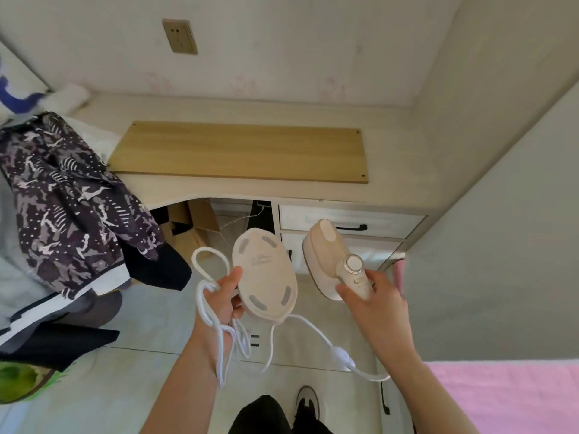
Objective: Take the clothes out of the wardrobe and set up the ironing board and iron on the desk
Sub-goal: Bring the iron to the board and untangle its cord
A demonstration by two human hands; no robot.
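At lower centre the left hand (226,296) pinches the base (264,277) and looped cord (216,311), the right hand (372,303) grips the iron (332,255); the dangling cord could snag the desk (391,151) edge.

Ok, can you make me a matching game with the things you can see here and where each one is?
Things:
1. iron
2. flat oval base
3. wooden board
4. patterned clothes

Places:
A. lying flat on the desk
B. held in the left hand, together with loops of white cord
C. piled at the desk's left end, hanging over the edge
D. held in the right hand

Pairs: 1-D, 2-B, 3-A, 4-C
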